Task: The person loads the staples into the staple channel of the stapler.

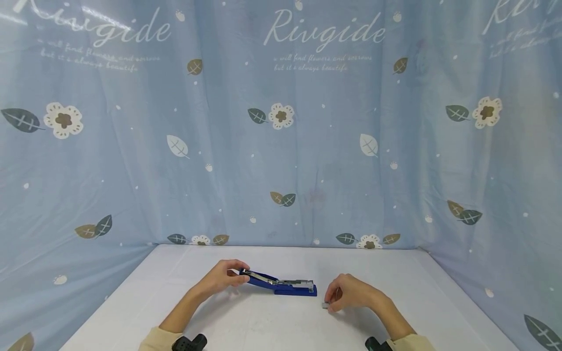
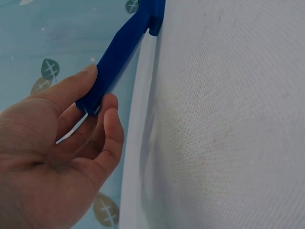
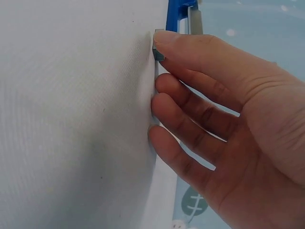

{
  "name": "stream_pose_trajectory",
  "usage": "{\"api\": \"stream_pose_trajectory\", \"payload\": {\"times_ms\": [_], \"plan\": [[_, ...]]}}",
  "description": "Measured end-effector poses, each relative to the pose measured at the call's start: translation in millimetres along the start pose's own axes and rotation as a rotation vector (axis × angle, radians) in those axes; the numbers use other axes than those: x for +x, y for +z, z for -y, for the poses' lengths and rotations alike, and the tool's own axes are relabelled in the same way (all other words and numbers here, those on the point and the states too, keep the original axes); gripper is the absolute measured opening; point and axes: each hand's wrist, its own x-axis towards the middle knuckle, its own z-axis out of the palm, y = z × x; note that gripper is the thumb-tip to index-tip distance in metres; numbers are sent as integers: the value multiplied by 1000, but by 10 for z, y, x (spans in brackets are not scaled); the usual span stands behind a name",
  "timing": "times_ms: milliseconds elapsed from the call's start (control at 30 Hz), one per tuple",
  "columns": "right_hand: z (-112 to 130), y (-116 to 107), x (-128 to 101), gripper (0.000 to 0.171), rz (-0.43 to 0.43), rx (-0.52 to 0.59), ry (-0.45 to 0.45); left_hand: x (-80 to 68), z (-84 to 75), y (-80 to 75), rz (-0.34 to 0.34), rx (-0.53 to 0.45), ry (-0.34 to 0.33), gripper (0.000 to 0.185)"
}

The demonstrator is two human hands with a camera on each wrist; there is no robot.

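A blue stapler [image 1: 283, 285] lies on the white table [image 1: 263, 326] with its top arm swung open, so the metal staple channel shows. My left hand [image 1: 234, 279] pinches the raised end of that arm between thumb and fingers; the left wrist view shows the blue arm [image 2: 125, 50] running up and away from my fingertips [image 2: 110, 102]. To the right of the stapler's front, my right hand [image 1: 332, 302] pinches a small grey strip of staples [image 1: 325, 305] down at the tabletop. In the right wrist view the strip [image 3: 158, 51] sits under one fingertip [image 3: 167, 39], just short of the stapler [image 3: 177, 14].
A light blue curtain [image 1: 281, 146] printed with flowers and leaves closes off the back and both sides of the table. A wrist camera mount [image 1: 190, 343] sits on each forearm at the bottom edge.
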Motion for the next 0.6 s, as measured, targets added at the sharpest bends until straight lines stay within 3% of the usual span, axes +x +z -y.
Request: {"api": "stream_pose_trajectory", "payload": {"times_ms": [600], "plan": [[42,-2,-8,13,-4,-6,6,-5,-26,-8,10,-17,10,38]]}}
